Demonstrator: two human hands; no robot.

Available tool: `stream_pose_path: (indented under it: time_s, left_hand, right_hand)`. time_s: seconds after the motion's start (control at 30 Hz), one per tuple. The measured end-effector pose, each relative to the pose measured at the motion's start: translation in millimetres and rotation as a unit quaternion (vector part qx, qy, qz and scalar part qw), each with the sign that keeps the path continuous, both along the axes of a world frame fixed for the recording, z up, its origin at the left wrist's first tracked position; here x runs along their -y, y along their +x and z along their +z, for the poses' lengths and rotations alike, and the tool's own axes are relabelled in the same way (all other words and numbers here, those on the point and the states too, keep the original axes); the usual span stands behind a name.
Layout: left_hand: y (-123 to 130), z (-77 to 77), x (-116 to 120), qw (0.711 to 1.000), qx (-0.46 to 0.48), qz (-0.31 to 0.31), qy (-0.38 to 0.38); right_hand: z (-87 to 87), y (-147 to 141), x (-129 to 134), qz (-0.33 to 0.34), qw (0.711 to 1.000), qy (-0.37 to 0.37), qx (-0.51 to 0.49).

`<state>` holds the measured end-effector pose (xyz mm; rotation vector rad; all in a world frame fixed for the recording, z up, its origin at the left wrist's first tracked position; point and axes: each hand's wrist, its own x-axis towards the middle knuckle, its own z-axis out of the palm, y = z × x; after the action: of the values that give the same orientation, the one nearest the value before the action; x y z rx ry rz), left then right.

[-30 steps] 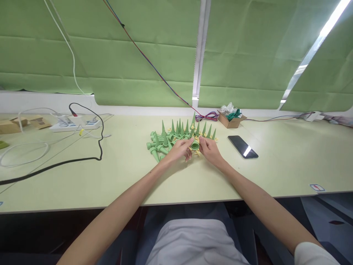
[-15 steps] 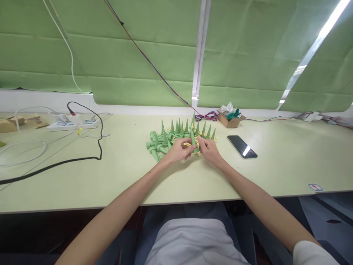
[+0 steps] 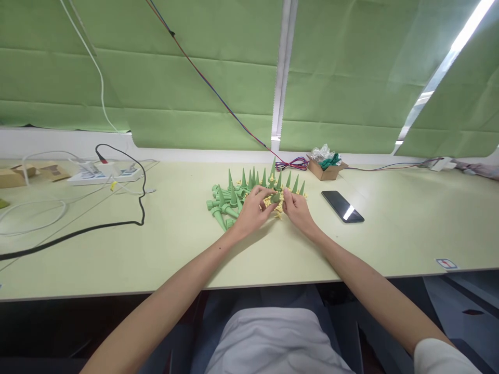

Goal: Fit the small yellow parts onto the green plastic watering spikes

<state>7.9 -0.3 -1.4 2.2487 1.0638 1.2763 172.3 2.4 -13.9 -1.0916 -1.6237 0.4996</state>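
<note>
My left hand [image 3: 255,210] pinches a green plastic watering spike [image 3: 276,198] between thumb and fingers, above small yellow plastic pieces [image 3: 268,204]. My right hand [image 3: 297,209] is beside it, fingers pressed together at the spike's right side; what they hold, if anything, is too small to make out. Left of my left hand lies a pile of green spikes with ribbed caps [image 3: 219,212]. Behind both hands several green spikes [image 3: 264,178] stand upright in a row, some with yellow pieces around their bases.
A black phone [image 3: 343,206] lies to the right. Behind it sits a small cardboard box [image 3: 328,173] with clear plastic and green material, beside coiled red-and-blue wire [image 3: 293,164]. A power strip [image 3: 105,175] and a black cable [image 3: 97,227] occupy the left side.
The spike in my left hand has tipped from upright, so less of its length shows. Both hands have moved slightly up and away from me.
</note>
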Motion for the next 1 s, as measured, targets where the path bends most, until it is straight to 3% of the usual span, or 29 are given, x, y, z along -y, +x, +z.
stream_pose_path:
  time_s: [0.17, 0.37, 0.47, 0.77, 1.0]
  left_hand:
    - [1.2, 6.9, 2.6, 0.995, 0.046, 0.019, -0.083]
    - [2.9, 9.4, 2.5, 0.968, 0.069, -0.046, -0.236]
    - [2.9, 8.4, 1.0, 0.957, 0.082, -0.064, -0.272]
    - [-3.6, 7.4, 2.6, 0.969, 0.057, -0.081, -0.228]
    - [-2.3, 4.6, 4.1, 0.996, -0.019, -0.034, -0.084]
  right_hand:
    - [-2.0, 2.8, -1.7, -0.017, 0.999, 0.006, -0.033]
    - [-4.2, 2.9, -2.0, 0.028, 0.999, 0.014, -0.024]
    - [-4.6, 1.9, -0.6, 0.050, 0.999, 0.016, -0.012]
    - [-10.1, 1.5, -4.4, 0.055, 0.998, 0.011, -0.014]
    - [-9.4, 2.0, -5.4, 0.033, 0.999, 0.003, -0.008]
